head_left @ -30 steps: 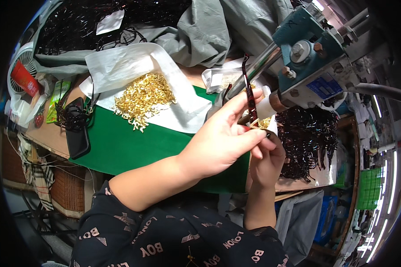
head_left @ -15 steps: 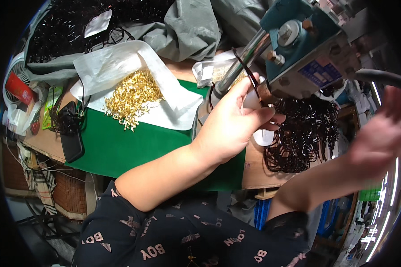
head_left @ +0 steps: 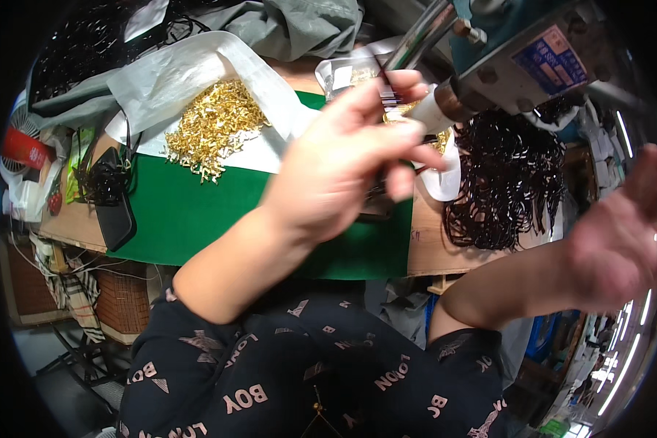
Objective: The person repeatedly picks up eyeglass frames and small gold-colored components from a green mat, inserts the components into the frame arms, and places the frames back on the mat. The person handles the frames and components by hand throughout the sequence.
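Observation:
My left hand (head_left: 343, 146) is raised in front of a bench press (head_left: 525, 66) with a teal and grey metal head. Its thumb and fingers are closed on a thin dark strip (head_left: 381, 66) that looks like a spectacle temple; motion blurs both. Close to the fingertips is the press's pale round tip (head_left: 432, 115). Under it, a white dish (head_left: 445, 179) holds small gold pieces. At the far right my right hand (head_left: 613, 244) is lifted beside the press, its fingers blurred and cut off by the dark rim, so its grip is unclear.
A heap of small gold metal pieces (head_left: 215, 124) lies on white sheeting over a green mat (head_left: 197, 219). Dark shiny curved strips (head_left: 504, 182) are piled right of the dish. A black phone (head_left: 115, 219), a red cup (head_left: 25, 148) and a fan stand left. Grey cloth lies behind.
My left hand has drawn left, away from the press tip, with the dark strip. My right hand stays at the far right and looks more opened out. The whole view has shifted slightly.

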`<state>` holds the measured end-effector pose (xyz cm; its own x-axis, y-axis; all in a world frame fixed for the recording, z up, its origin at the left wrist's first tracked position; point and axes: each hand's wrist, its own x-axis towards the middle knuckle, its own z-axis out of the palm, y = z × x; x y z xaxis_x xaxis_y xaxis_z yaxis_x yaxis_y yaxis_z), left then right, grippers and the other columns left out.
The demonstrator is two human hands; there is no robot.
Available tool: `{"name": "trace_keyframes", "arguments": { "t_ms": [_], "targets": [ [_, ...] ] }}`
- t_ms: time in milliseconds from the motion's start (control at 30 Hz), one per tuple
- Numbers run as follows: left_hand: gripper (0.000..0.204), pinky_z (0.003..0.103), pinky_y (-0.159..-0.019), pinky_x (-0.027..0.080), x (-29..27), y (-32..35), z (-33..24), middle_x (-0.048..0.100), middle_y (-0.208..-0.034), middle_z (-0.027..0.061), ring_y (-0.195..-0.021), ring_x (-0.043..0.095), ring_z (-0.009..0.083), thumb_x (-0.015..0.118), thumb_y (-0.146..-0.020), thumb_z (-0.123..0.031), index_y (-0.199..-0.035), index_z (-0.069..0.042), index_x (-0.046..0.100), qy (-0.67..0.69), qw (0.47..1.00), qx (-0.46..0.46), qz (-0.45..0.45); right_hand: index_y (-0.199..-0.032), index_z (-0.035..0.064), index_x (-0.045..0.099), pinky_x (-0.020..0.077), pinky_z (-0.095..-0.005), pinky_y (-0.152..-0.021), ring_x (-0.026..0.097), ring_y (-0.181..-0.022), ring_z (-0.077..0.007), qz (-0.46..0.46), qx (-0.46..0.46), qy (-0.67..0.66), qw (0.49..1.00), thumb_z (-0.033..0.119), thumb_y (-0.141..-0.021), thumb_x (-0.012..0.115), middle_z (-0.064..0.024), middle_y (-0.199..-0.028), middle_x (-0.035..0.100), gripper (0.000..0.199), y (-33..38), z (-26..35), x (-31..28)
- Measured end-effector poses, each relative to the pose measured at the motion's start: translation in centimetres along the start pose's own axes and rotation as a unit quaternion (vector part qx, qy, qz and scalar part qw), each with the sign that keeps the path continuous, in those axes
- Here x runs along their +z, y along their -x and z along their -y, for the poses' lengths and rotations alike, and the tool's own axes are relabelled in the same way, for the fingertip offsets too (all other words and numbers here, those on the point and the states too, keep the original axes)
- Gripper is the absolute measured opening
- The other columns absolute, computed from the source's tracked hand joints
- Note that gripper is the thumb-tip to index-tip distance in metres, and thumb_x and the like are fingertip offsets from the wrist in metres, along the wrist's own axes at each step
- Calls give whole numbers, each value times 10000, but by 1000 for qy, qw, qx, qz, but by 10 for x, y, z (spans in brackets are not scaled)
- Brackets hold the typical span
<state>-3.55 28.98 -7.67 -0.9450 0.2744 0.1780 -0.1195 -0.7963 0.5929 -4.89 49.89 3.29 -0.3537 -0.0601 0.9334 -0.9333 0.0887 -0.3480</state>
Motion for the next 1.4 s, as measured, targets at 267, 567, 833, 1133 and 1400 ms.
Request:
{"name": "trace_keyframes", "arguments": {
  "t_ms": [267, 567, 833, 1133, 1400],
  "targets": [
    [501, 194, -505, 409, -101, 108, -34, 527, -803, 17, -632, 481, 78, 487, -922, -150, -1363, 19, 320, 10, 974, 21, -227, -879, -1, 601, 476, -316, -643, 598, -716, -214, 230, 487, 248, 805, 56, -762, 664, -132, -791, 600, 144, 204, -79, 12],
    [652, 406, -1068, 262, -77, 112, -26, 356, -1384, 210, -1290, 345, 318, 695, -763, -192, -1315, 3, 409, -820, 518, 134, -204, -823, -24, 606, 481, -373, -670, 595, -726, -321, 340, 314, 363, 809, 43, -761, 625, -184, -776, 610, 93, 201, -93, 10],
    [553, 396, -988, 376, -83, 90, 21, 516, -1210, 173, -1155, 483, 321, 744, -660, -229, -1127, 2, 557, -846, 533, -22, -24, -970, -54, 602, 494, -232, -638, 591, -709, -124, 84, 548, -59, 830, -43, -828, 593, -81, -846, 616, 142, 178, -18, 41],
    [743, 338, -755, 498, -69, 115, 0, 644, -939, 141, -864, 643, 288, 717, -739, -101, -1377, -47, 341, -676, 737, -17, -5, -894, -11, 590, 433, -239, -786, 522, -859, -134, 104, 568, -395, 714, -64, -788, 631, -70, -932, 523, 126, 202, -4, 102],
    [803, 337, -591, 501, -63, 105, 5, 630, -794, 108, -668, 629, 278, 706, -767, -166, -1405, -9, 245, -670, 734, 99, 50, -918, 4, 540, 451, -234, -768, 532, -827, -100, 120, 593, -358, 711, -69, -785, 637, -48, -907, 541, 180, 177, 9, 104]
  ]
}}
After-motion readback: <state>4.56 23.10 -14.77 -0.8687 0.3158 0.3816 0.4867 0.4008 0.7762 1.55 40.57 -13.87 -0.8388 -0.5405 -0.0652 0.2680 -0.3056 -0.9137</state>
